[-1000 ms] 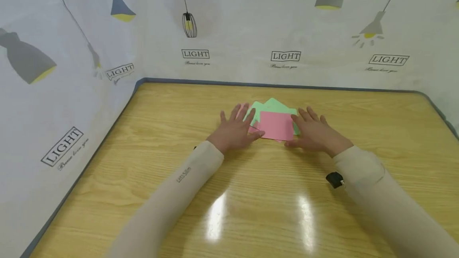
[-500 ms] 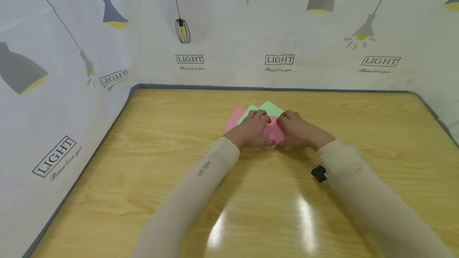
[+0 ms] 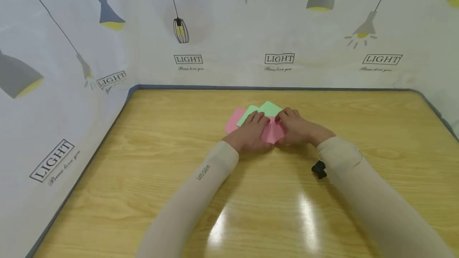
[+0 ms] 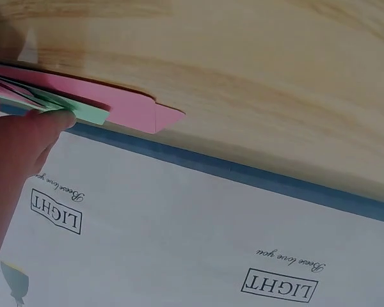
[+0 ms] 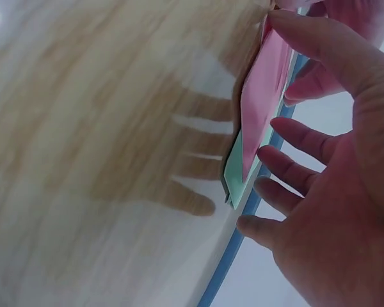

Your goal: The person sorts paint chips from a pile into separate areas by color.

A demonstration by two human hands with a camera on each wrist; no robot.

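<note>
A white sheet (image 3: 222,19) printed with hanging lamps and the word LIGHT rises behind and to the left of the wood-grained table (image 3: 143,178), whose far edge and left edge are trimmed in blue-grey. Two pale sleeves (image 3: 380,198) reach over the table toward its far edge. The left hand (image 3: 252,132) and the right hand (image 3: 297,127) sit close together, fingers bent and thumbs near each other, both gripping a pink card (image 3: 273,130) between them. The loose pile of cards lies nearer the table's far edge, roughly midway between the far corners. The gripped card is a soft, plain pink and looks slightly bowed, with a paler streak down its middle. Behind it, a mint-green card (image 3: 269,108) points one corner at the far edge; a second mint-green card (image 3: 247,115) overlaps a flat pink card (image 3: 232,121) on the side toward the table's left edge. Seen from the left wrist, the layers are thin, flat and slightly fanned. Beside the right sleeve lies a small black object (image 3: 318,169), partly hidden.
</note>
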